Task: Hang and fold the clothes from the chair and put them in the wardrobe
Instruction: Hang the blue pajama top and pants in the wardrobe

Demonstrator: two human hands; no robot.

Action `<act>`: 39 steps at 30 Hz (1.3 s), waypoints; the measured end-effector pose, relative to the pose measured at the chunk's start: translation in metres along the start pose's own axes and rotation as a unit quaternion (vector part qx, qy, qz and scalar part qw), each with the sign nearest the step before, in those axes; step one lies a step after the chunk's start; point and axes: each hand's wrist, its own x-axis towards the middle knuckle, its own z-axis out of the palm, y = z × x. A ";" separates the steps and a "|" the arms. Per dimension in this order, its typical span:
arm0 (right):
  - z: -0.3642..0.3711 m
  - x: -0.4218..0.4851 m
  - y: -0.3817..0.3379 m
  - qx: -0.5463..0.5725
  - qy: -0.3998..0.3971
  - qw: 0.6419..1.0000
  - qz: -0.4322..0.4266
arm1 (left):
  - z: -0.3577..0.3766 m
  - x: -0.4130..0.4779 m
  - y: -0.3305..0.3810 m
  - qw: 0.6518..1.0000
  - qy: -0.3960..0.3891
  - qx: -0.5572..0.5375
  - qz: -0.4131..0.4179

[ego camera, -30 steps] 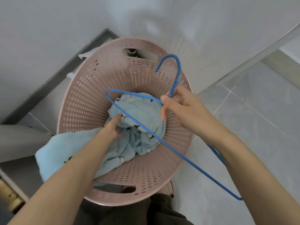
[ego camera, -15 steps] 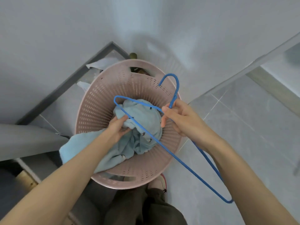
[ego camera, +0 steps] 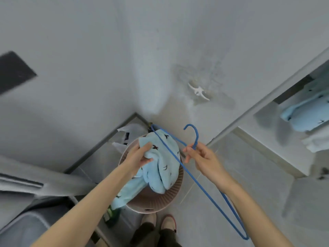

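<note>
Left hand: the left hand (ego camera: 140, 155) grips a bunched fold of the light blue garment (ego camera: 165, 166), fingers curled round the cloth, thumb on top.
Right hand: the right hand (ego camera: 203, 157) pinches the neck of the blue wire hanger (ego camera: 197, 137) just below its hook, between thumb and fingertips; the other fingers are loosely spread.
Garment: raised above the pink basket (ego camera: 156, 202), printed with small dark birds; one end hangs over the basket's near left rim.
Hanger: the hook points up, and one long wire side crosses in front of the garment; the far corner of the hanger reaches down beside the right forearm.
Basket: round and perforated, standing on the floor in the room's corner, just ahead of the person's shoes (ego camera: 167, 221).
Wardrobe: an open shelf (ego camera: 263, 120) at right holds another light blue garment (ego camera: 302, 116).
Wall: a white hook (ego camera: 197, 90) is fixed above the basket.
</note>
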 end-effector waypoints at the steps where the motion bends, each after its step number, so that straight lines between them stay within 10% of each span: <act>1: -0.001 -0.009 -0.015 -0.005 0.001 1.000 -0.012 | 0.006 -0.018 0.019 1.000 -0.013 0.008 0.013; 25: 0.007 -0.106 -0.247 -0.052 0.092 0.963 -0.248 | 0.076 -0.320 0.274 0.936 -0.169 0.062 0.302; 39: -0.060 -0.136 -0.349 -0.019 0.134 0.972 -0.193 | 0.071 -0.314 0.287 0.825 0.033 0.306 0.474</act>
